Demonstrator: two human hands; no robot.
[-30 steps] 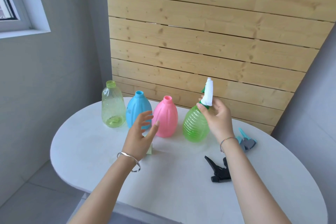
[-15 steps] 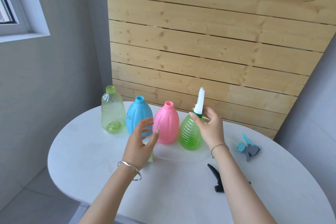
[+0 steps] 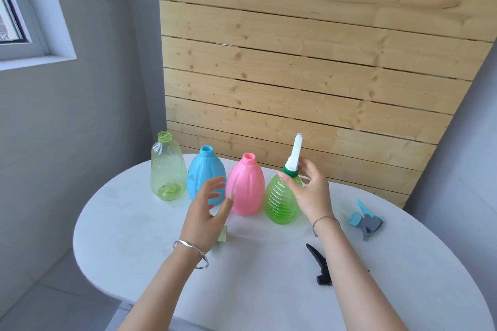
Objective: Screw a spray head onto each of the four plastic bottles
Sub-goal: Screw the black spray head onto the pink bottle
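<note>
— Where are the bottles?
— Four in a row at the back of the white tabletop (image 3: 150, 244), all upright: a clear yellow-green bottle (image 3: 168, 169) on the left, then a blue bottle (image 3: 206, 172), a pink bottle (image 3: 245, 185) and a ribbed green bottle (image 3: 283, 200). The first three have bare necks.
— And the green one?
— A white spray head (image 3: 294, 154) with a green collar sits on its neck (how far it is threaded I cannot tell). The right hand (image 3: 312, 191) grips the collar with thumb and fingertips, wrist low beside the bottle.
— The left hand?
— The left hand (image 3: 207, 212) is spread wide and holds nothing; it hovers in front of the blue and pink bottles, touching neither as far as I can see. A pale green piece (image 3: 222, 234) lies on the tabletop just under it, mostly hidden.
— Other heads?
— A black spray head (image 3: 320, 263) lies near the right forearm, partly covered by it. A blue-and-grey spray head (image 3: 365, 220) lies further right, well apart from the bottles.
</note>
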